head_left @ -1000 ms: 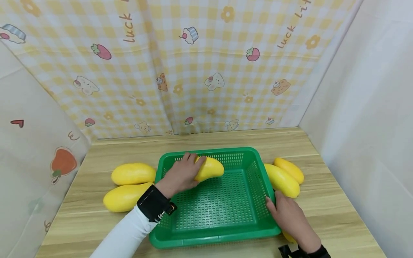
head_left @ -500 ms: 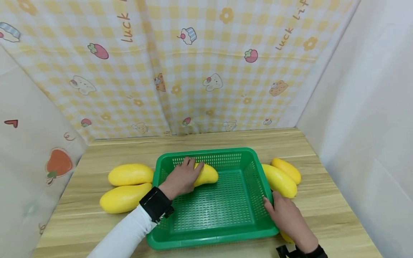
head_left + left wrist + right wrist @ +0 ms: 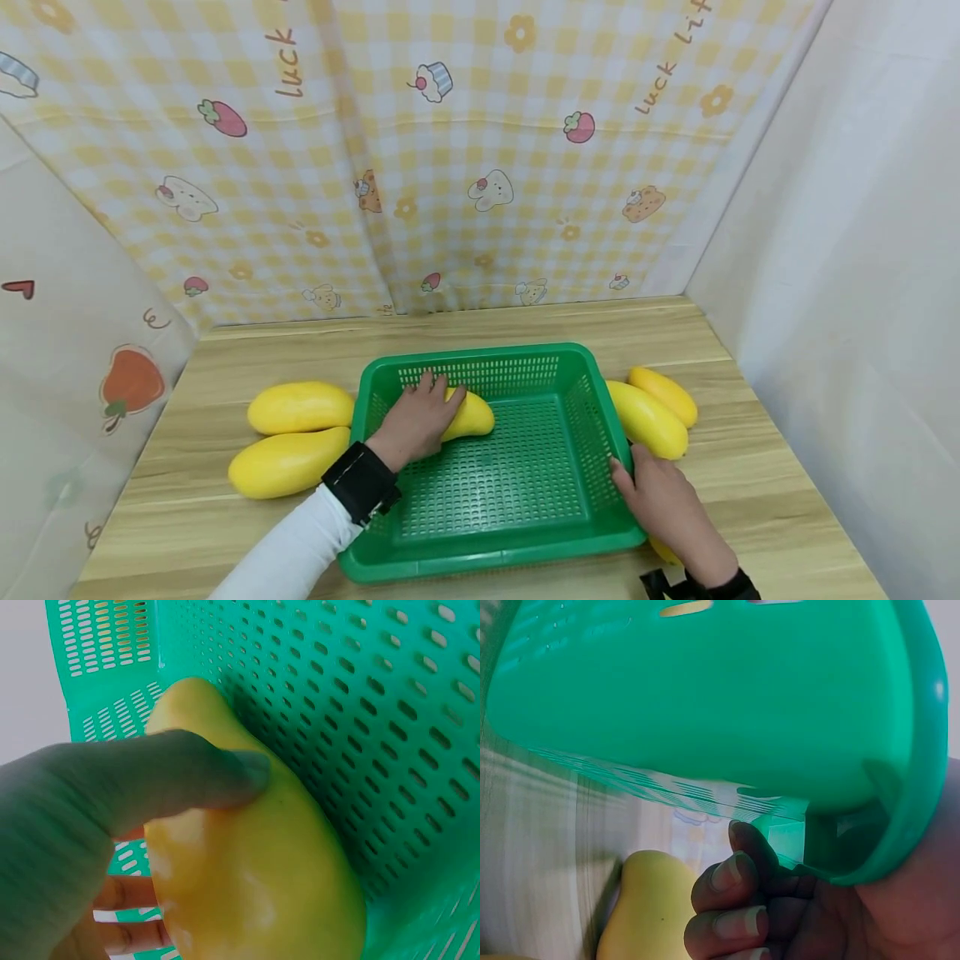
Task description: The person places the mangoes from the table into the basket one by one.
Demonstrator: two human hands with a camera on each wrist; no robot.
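Observation:
A green plastic basket (image 3: 495, 496) with slotted walls stands on the wooden table. Inside its back left part lies a yellow mango (image 3: 472, 417), close to the far wall. My left hand (image 3: 416, 418) grips this mango from above, thumb across its top in the left wrist view and fingers curled round the other side. On the basket's right side my right hand (image 3: 663, 498) holds the rim, with the thumb inside and the fingers curled beneath the edge outside, as the right wrist view shows.
Two mangoes lie left of the basket, an upper mango (image 3: 300, 407) and a lower mango (image 3: 285, 463). Right of it are a larger mango (image 3: 649, 419), a smaller mango (image 3: 664, 395) and one mostly hidden under my right wrist. A patterned cloth (image 3: 450, 167) hangs behind the table (image 3: 757, 500).
My left hand has lowered the mango into the basket and shifted it slightly left. My right hand keeps its hold on the rim. The head view has shifted a little.

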